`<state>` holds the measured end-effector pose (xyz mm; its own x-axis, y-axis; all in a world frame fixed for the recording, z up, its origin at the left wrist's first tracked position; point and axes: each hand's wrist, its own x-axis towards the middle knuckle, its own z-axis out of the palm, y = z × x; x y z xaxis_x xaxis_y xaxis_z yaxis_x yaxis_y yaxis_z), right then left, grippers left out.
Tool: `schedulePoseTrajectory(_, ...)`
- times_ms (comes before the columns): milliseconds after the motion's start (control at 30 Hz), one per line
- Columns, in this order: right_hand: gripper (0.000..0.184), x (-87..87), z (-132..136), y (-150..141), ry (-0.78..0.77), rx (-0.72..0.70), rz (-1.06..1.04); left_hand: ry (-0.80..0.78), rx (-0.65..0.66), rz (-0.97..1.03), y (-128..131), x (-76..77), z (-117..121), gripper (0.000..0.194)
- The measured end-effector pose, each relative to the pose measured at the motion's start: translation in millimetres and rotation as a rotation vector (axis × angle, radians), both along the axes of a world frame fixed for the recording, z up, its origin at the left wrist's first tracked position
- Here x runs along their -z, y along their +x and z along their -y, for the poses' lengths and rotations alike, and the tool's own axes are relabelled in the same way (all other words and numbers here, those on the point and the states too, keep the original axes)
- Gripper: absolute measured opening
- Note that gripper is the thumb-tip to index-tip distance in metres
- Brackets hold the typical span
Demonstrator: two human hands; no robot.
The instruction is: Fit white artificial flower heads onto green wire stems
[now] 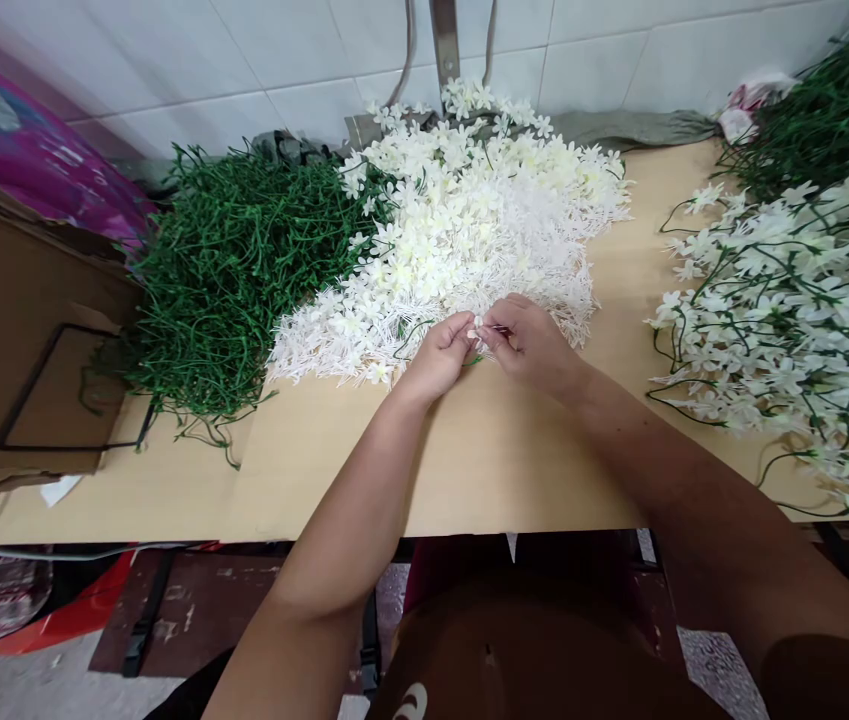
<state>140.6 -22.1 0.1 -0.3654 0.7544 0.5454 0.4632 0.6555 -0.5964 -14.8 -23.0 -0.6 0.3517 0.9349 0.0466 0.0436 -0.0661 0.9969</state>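
Both hands meet at the front edge of the flower heap, fingertips almost touching. My left hand [440,358] is closed in a pinch, and a thin green stem [415,332] shows beside it. My right hand [529,338] pinches from the other side. Between the fingertips is a small white artificial flower piece [474,330], mostly covered by the fingers. Just behind the hands spreads a heap of white artificial flowers [454,230] with pale yellow centres and thin white stalks. To its left lies a pile of green plastic stems [244,260].
White flowers on green stems [791,300] cover the right of the table [514,450]. More green stems [829,110] lie at the back right. A cardboard box [19,330] with a black wire frame stands at the left, and a tiled wall [206,60] runs behind.
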Motion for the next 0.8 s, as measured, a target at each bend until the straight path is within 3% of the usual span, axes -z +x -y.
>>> schedulePoseTrajectory(433, 0.02, -6.6, 1, -1, -0.276, -0.049, -0.127, 0.025, 0.008, -0.022, 0, -3.1, 1, 0.051)
schedulePoseTrajectory(567, 0.016, -10.3, -1, 5, -0.27, -0.048, -0.148, 0.068, 0.006, -0.046, -3, -4.2, -3, 0.049)
schedulePoseTrajectory(800, 0.007, -6.4, -7, 12, -0.459, -0.076, -0.321, 0.164, -0.054, -0.068, -8, -4.6, -6, 0.042)
